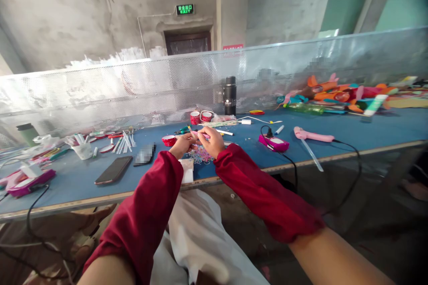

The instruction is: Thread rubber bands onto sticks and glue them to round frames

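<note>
Both my hands meet over a pile of thin, multicoloured strands (202,156) near the table's front edge. My left hand (182,146) is closed with its fingertips pinched on a thin tan strip (190,131) that sticks up between the hands. My right hand (212,142) is closed too, its fingertips almost touching the left ones. Something pink shows at its fingers, but what it grips is too small to name. Beneath my left wrist lies a white pad or packet (187,173). A red patterned roll (169,140) sits just left of my left hand.
Two phones, one dark (113,170), lie to the left beside a white cup of sticks (82,150). A black bottle (230,95) stands behind. At right are a purple power box (273,143), a pink glue gun (314,135) with its cord, and an orange heap (334,93).
</note>
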Demonstrator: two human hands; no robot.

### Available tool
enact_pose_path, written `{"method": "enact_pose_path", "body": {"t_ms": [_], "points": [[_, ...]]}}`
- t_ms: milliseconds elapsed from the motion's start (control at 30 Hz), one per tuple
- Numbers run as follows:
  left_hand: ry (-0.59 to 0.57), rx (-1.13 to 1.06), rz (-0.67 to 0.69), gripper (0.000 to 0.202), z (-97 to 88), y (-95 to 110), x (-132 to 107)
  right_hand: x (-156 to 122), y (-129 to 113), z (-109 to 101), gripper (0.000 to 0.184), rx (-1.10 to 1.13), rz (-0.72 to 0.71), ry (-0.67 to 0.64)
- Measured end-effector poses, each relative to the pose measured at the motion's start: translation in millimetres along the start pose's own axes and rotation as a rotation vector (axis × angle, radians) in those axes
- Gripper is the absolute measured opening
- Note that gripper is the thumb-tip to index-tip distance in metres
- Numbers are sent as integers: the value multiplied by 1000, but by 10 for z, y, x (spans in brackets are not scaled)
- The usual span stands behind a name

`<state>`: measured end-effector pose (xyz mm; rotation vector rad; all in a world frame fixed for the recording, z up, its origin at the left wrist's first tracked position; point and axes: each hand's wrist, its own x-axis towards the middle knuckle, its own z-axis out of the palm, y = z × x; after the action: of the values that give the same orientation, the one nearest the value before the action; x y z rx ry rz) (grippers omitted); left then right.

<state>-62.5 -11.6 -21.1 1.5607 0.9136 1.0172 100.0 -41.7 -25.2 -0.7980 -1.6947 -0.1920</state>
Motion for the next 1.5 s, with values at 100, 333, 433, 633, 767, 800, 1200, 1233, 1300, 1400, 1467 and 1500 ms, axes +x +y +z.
{"method": "enact_pose_path", "body": {"t_ms": [100, 333, 433, 633, 767, 800, 1200, 1233, 1300, 1400, 1467, 1500], "points": [[15, 1, -12, 28, 17, 36, -28, -1, 0, 3, 19, -9, 7, 7], [28, -9, -22, 27, 29, 54, -49, -7, 28, 8, 18, -49, 20, 53], [27, -31, -30, 22, 24, 51, -50, -8, 56, 7, 16, -32, 32, 87], [14, -93, -68, 19, 36, 83, -94, -30, 101, 44, 19, -74, 12, 75], [51, -134, -27, 19, 33, 79, -95, -44, 110, 45, 14, -110, -31, 72], [65, -133, -10, 19, 28, 72, -86, -45, 107, 41, 12, -121, -41, 70], [142, 5, 138, 22, 0, 26, -27, -34, 137, -14, 23, -211, 51, 231], [135, 15, 136, 21, 6, 33, -31, -33, 128, -20, 22, -206, 51, 222], [128, 29, 129, 21, 15, 42, -32, -34, 107, -27, 18, -192, 47, 205], [133, 24, 130, 20, 26, 45, -27, -39, 84, -31, 15, -180, 43, 201], [126, 17, 132, 21, 34, 46, -26, -46, 80, -32, 13, -175, 38, 205], [118, 16, 128, 22, 39, 46, -27, -50, 80, -33, 12, -171, 35, 208]]}}
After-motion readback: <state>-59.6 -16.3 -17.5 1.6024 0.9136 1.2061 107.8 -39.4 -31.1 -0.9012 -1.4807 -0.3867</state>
